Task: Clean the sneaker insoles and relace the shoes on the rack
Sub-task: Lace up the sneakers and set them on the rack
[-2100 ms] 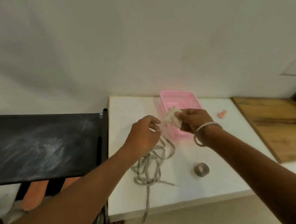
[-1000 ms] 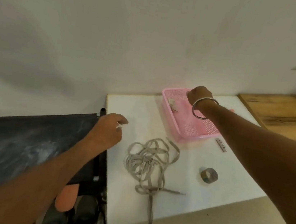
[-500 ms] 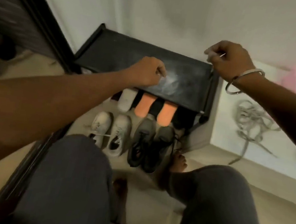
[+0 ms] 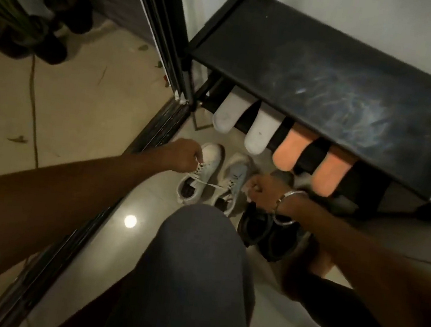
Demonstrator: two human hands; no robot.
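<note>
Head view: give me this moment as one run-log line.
left hand: pinches lace of left white sneaker | right hand: curled at right white sneaker, grip unclear | insoles: on rack

A single head-worn wide-angle view looks steeply down from above the person's own lap, so the knee fills the near centre of the frame. Both forearms reach away from the camera into the middle ground. The black shoe rack lies at the far right, seen from above and close enough that its top shelf runs off the right edge. The floor and a dark door frame take the far left — straight lines bow with the lens. No second view overlaps this one.
</note>
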